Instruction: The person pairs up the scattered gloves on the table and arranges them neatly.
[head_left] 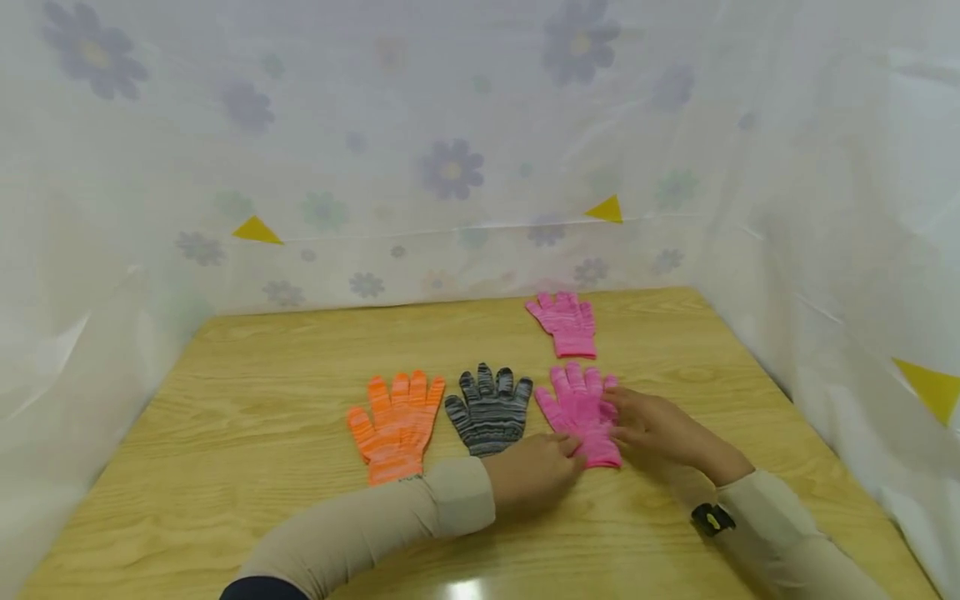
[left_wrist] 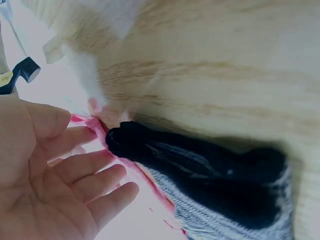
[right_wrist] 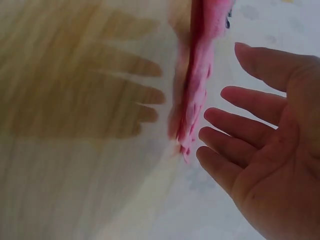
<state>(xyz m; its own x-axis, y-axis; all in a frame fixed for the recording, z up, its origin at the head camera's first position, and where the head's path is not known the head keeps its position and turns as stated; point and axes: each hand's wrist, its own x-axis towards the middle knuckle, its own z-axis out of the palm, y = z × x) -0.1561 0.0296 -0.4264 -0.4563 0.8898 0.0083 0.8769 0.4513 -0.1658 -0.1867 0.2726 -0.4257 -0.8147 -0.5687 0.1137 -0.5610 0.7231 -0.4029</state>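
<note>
A pink knit glove (head_left: 581, 408) lies flat on the table, fingers toward the back, between the two hands. At its cuff end, the fingertips of my left hand (head_left: 534, 471) touch or nearly touch the fabric; in the left wrist view the fingers are relaxed beside the pink edge. My right hand (head_left: 663, 427) reaches the glove's right side with loosely extended fingers, and in the right wrist view a small gap separates them from the pink fabric (right_wrist: 197, 85). Left of it lies a grey-and-black striped glove (head_left: 489, 408), its cuff hidden by my left hand and wrist.
An orange glove (head_left: 401, 421) lies left of the striped one, its cuff edge close to my left sleeve. Another pink glove (head_left: 568, 323) lies near the back edge of the wooden table (head_left: 262, 400). Flower-patterned white sheeting (head_left: 405, 200) encloses the back and sides.
</note>
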